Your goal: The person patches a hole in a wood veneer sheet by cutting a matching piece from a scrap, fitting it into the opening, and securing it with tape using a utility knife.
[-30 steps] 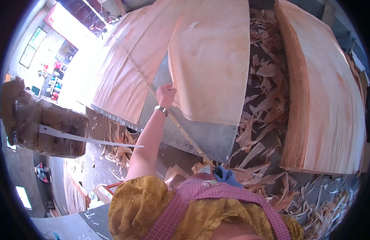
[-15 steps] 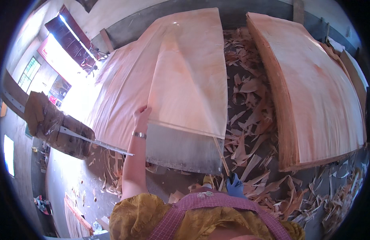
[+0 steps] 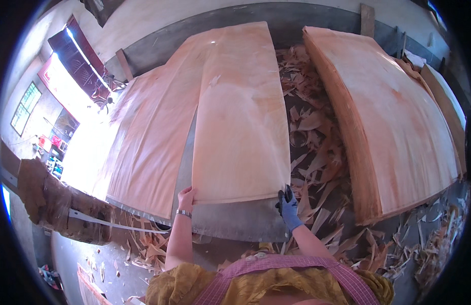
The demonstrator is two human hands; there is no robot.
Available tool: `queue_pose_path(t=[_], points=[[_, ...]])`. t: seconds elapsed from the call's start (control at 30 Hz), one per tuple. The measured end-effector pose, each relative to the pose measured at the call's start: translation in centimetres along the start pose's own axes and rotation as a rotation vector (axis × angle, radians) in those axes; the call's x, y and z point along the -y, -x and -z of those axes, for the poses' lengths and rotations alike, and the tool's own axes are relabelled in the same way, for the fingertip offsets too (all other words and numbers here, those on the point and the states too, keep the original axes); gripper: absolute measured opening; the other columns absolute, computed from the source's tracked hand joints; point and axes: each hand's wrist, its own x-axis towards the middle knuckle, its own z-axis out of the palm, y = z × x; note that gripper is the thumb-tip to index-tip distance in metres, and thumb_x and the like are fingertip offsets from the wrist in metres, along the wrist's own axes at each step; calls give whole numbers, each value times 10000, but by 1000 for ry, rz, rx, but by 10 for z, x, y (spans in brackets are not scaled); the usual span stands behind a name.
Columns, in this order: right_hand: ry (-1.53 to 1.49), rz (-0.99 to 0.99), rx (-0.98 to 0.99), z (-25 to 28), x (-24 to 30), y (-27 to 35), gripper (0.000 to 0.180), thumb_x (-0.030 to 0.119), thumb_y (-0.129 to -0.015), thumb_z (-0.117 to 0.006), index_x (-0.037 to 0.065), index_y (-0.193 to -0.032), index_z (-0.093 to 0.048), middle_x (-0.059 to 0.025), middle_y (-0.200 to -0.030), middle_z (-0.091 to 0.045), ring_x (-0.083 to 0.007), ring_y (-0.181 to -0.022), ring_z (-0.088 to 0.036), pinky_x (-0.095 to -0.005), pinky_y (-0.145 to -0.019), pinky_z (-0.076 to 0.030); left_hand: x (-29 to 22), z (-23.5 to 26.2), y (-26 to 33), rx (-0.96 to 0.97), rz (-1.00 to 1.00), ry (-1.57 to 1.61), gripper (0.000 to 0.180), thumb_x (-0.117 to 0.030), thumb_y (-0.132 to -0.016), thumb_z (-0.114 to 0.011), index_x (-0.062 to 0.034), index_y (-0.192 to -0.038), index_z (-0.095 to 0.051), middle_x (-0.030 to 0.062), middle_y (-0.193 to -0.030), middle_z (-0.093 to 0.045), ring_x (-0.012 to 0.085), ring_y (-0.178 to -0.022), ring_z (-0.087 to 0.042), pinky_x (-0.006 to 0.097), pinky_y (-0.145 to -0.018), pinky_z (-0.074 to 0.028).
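Observation:
A long, pale orange wood veneer sheet (image 3: 240, 147) lies lengthwise in front of me on a grey tabletop (image 3: 235, 223). My bare left hand (image 3: 185, 196), with a metal-banded watch on the wrist, is closed on its near left corner. At the near right corner, my right hand (image 3: 289, 206), in a blue and dark glove, pinches the edge. Left of this sheet lies another, wrinkled veneer sheet (image 3: 149, 147). A narrow wedge of grey surface shows between the two, widening toward me.
A tall stack of veneer (image 3: 393, 122) stands on the right. Torn veneer scraps (image 3: 317, 132) fill the gap between and litter the floor. At the left, a brown, plastic-wrapped bundle (image 3: 62, 203) sits by a white strip (image 3: 118, 223). A bright doorway (image 3: 67, 91) is beyond.
My left hand has drawn the sheet's near edge toward me, and its diagonal fold has flattened. My gloved right hand has come up to the right corner. The thin stick beside it is gone from view.

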Motion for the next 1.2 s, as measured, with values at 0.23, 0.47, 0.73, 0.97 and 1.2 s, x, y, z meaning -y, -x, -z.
queue_pose_path(t=[0.23, 0.47, 0.73, 0.97, 1.2], points=[[-50, -114, 34, 15, 29, -21, 468, 338, -910, -717, 134, -1312, -590, 31, -618, -551, -76, -438, -493, -234, -375, -340, 18, -35, 1, 41, 61, -17, 280, -107, -827, -710, 13, -1080, -704, -10, -700, -634, 64, -465, -496, 236, -390, -351], [-317, -186, 49, 136, 135, 8, 290, 405, -891, -724, 163, -1035, -654, 26, -599, -534, -79, -434, -464, -230, -387, -345, 9, -149, 82, 231, 56, -74, 282, -128, -856, -703, -6, -1110, -697, -41, -707, -605, 50, -501, -479, 215, -428, -347], [-398, -156, 16, 391, 234, 41, 285, 411, -909, -697, 187, -863, -528, 38, -579, -466, -80, -434, -423, -235, -397, -319, 10, -370, 251, 442, 16, -121, 288, -161, -887, -680, -30, -1144, -680, -25, -842, -656, 62, -690, -580, 228, -559, -444], [-391, -157, 8, 603, 314, 53, 302, 379, -934, -676, 230, -812, -443, 72, -553, -394, -53, -388, -355, -230, -348, -252, 28, -531, 388, 603, 13, 12, 229, -177, -909, -657, -67, -1111, -657, -33, -854, -642, 73, -716, -603, 255, -580, -478], [-120, -68, -209, 768, 364, 24, 325, 420, -915, -689, 235, -834, -435, 73, -566, -387, -49, -396, -343, -228, -360, -233, 128, -643, 465, 301, 656, 65, 842, -683, -802, -639, 23, -1218, -448, 192, -1185, -491, 336, -879, -601, 510, -789, -530]])
